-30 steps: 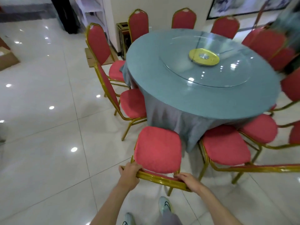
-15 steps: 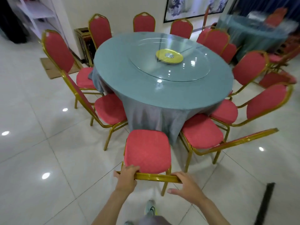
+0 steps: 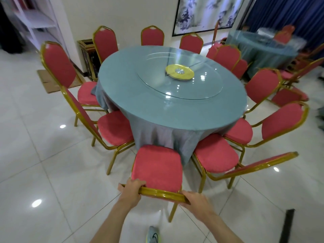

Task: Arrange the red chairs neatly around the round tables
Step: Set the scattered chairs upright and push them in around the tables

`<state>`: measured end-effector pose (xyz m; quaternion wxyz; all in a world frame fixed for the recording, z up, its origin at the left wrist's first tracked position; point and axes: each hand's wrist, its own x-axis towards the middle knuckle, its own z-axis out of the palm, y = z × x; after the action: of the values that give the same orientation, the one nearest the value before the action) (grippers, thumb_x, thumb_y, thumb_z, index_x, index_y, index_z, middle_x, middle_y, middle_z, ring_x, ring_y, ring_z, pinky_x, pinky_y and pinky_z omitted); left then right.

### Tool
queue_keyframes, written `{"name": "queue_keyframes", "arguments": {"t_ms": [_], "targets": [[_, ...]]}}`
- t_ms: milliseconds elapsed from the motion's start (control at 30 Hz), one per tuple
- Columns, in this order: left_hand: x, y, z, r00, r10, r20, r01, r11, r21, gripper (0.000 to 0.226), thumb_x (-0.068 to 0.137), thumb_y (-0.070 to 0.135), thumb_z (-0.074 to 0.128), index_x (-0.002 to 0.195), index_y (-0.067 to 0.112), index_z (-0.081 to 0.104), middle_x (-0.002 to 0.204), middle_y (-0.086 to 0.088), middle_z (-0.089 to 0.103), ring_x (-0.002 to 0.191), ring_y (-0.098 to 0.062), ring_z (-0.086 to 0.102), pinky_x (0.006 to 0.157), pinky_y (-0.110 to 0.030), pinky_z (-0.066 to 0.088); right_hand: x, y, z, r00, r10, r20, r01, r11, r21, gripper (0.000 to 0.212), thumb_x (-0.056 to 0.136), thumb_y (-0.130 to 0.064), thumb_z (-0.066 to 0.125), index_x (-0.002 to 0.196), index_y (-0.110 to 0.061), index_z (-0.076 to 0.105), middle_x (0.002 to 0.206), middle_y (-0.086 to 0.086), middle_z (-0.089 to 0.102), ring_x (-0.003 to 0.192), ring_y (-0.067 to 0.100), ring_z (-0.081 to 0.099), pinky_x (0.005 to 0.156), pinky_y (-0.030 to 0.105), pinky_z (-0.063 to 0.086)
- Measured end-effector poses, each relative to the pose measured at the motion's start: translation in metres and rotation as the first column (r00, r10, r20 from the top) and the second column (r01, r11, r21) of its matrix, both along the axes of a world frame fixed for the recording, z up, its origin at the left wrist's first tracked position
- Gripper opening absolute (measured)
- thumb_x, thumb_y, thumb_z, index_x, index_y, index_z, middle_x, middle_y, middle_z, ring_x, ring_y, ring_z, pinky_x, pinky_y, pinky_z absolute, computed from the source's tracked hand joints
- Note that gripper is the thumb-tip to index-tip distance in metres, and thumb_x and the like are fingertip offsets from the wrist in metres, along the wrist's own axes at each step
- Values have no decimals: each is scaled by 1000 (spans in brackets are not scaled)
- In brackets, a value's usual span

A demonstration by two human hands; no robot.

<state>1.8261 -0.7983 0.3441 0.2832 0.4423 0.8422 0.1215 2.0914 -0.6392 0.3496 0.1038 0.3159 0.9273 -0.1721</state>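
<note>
gripping the near chair [image 3: 157, 165] by the gold top rail [image 3: 163, 194] of its back; left hand [image 3: 132, 189] curled over the rail's left corner, right hand [image 3: 194, 199] wrapped round its right end; both grasping, neither free.

chair sits at the near edge of the round table [image 3: 133, 79], seat pointing in; front of the seat lies just at the hanging grey tablecloth [image 3: 157, 135], whether touching it cannot tell; seat does not look tucked under the top.

left neighbour chair [image 3: 114, 128] stands a little apart from it; right neighbour chair [image 3: 214, 153] is closer, seat nearly alongside, its back splayed out to the right and not square to the table.

more red chairs ring the far and right sides; glass turntable [image 3: 201, 88] with a yellow hub [image 3: 179, 71] on the top; second table [image 3: 266, 48] far right, blurred; flattened cardboard [image 3: 50, 81] on the tiles far left; one shoe [image 3: 154, 236] at the near edge.

judgement: step in hand is seating this one chair in its gap, and it looks nearly done; next move likely a short straight push toward the table's centre, perhaps a nudge left to even the gaps; the legs should clear the right neighbour's gold leg, and the cloth should not bunch; after that, let go and see to the splayed chair on the right, which looks the least tidy.
</note>
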Motion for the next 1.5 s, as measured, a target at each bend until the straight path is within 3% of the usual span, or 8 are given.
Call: {"name": "queue_keyframes", "arguments": {"t_ms": [167,267,500,633,833,1033,1367,1500], "targets": [[-8,39,11,1000,-16,-10,17,998,67,39,77,-13,44,72,26,47,84,11,54,99,-16,43,92,-54,31,-12,35,-1,1000,-26,7,26,1000,-15,29,95,-55,63,117,-37,56,97,-18,68,85,1,64,82,22,54],[-11,63,16,1000,-15,-13,17,995,100,43,78,-12,44,67,28,39,88,8,56,99,-15,43,81,-38,19,-18,60,-1,997,-72,4,72,997,-13,30,93,-52,67,117,-36,58,98,-17,69,87,2,65,81,24,56],[-34,108,-3,1000,23,-9,-22,995,93,47,68,-13,43,76,32,50,92,13,57,100,-11,36,88,-47,23,-37,106,-6,989,-146,1,145,987,-63,25,92,-47,70,111,-33,65,97,-14,69,85,3,62,75,19,47],[-47,129,-6,1000,7,-7,-6,990,138,50,67,-15,40,84,27,61,97,10,60,106,-15,42,70,-34,6,-50,123,-10,989,-149,12,150,986,-73,24,96,-39,67,114,-25,60,105,-7,70,95,13,68,76,23,47],[-46,144,-11,999,3,-40,1,994,108,48,67,-14,43,77,31,57,90,13,57,99,-12,42,97,-57,28,-51,143,-7,990,-138,40,141,987,-80,27,95,-39,69,116,-25,61,108,-5,70,99,16,67,81,27,49],[-55,133,-26,999,-29,-36,33,995,96,45,67,-10,47,78,33,58,78,16,59,90,-8,50,79,-38,28,-47,131,8,999,-23,37,26,998,-56,19,98,-40,63,112,-28,61,97,-7,70,88,14,65,75,27,47],[-61,119,-13,994,-79,-73,81,996,26,43,76,-9,51,76,32,64,81,16,62,95,-8,49,91,-45,33,-24,91,-19,994,-25,-104,26,1000,3,41,90,-70,52,118,-40,55,99,-16,70,84,6,67,75,25,54],[-63,126,-22,993,-100,-68,100,995,-1,54,76,-9,51,75,44,63,81,18,63,92,-8,52,96,-51,40,-21,103,-20,994,-50,-99,46,998,-46,41,93,-66,55,126,-44,50,104,-18,68,90,3,66,79,23,54]]}}
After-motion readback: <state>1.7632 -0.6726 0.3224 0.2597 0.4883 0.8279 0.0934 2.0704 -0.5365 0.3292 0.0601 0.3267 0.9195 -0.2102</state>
